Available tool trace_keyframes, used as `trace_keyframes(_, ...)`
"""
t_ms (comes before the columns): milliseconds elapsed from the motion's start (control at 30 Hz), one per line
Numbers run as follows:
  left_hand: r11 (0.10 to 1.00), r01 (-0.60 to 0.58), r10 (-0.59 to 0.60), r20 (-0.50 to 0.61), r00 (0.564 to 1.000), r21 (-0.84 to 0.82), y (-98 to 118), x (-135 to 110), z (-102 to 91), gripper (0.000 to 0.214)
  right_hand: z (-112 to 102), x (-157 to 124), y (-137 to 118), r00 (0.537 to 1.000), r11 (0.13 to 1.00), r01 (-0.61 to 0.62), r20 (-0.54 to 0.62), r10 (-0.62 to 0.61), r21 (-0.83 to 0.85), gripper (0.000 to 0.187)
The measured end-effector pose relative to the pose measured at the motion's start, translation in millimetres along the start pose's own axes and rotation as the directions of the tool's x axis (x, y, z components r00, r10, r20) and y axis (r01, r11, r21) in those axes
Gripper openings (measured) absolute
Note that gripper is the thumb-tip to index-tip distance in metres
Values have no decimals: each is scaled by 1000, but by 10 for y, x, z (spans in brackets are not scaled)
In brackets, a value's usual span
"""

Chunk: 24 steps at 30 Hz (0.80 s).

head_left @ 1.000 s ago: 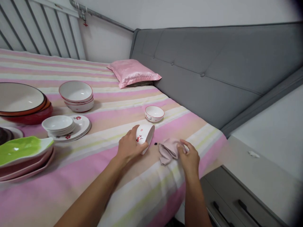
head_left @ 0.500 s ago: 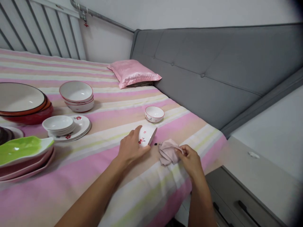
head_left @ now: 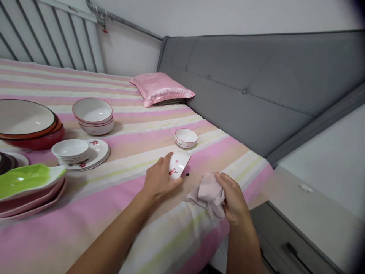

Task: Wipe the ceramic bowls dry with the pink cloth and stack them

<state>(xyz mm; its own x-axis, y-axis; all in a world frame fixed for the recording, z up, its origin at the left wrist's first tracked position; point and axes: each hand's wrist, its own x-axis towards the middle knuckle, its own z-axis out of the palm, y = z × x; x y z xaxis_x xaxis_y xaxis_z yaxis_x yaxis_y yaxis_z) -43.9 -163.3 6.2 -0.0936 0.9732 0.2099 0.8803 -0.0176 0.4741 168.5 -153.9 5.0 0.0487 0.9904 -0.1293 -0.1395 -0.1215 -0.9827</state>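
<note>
The striped bed cover (head_left: 85,199) spread below a grey headboard (head_left: 256,76). From where I stood, the left hand (head_left: 159,178) pinched a tilted bowl (head_left: 178,164) between thumb and fingers, and the right hand (head_left: 233,198) pinched a crumpled cloth (head_left: 209,190), at about four o'clock from this bowl. I judged that the bowl wanted a firm hold, and the cloth, better gathering. Just beyond, towards twelve o'clock, an upright bowl (head_left: 186,139) could be knocked; a bowl stack (head_left: 93,114) stood at ten.

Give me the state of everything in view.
Held bowl: tilted, in left hand
Cloth: crumpled, in right hand
Lone bowl: upright
Red-rimmed stack: upright
Small dishes: stacked
Plates: stacked
Green dish: upright, atop pink dishes
Pillow: lying flat
Large bowls: stacked
Drawers: apparently shut
</note>
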Motion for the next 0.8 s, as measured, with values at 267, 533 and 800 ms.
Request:
trace_keyframes(267, 1000, 11, -11, 25, 1000, -15, 22, -3, -30, 77, 2, -72, -194, 762, 782, 614, -337, -553, 105, 21)
trace_keyframes(533, 1000, -2, 2, 34, 999, -3, 9, -3, -27, 79, -25, -20, -97, 839, 881, 473, -294, -457, -18, 27)
trace_keyframes(800, 1000, -25, 25, -22, 999, 1, 116, -51, -6, 81, 168, -120, 35, 814, 816, 578, -63, -578, -20, 22)
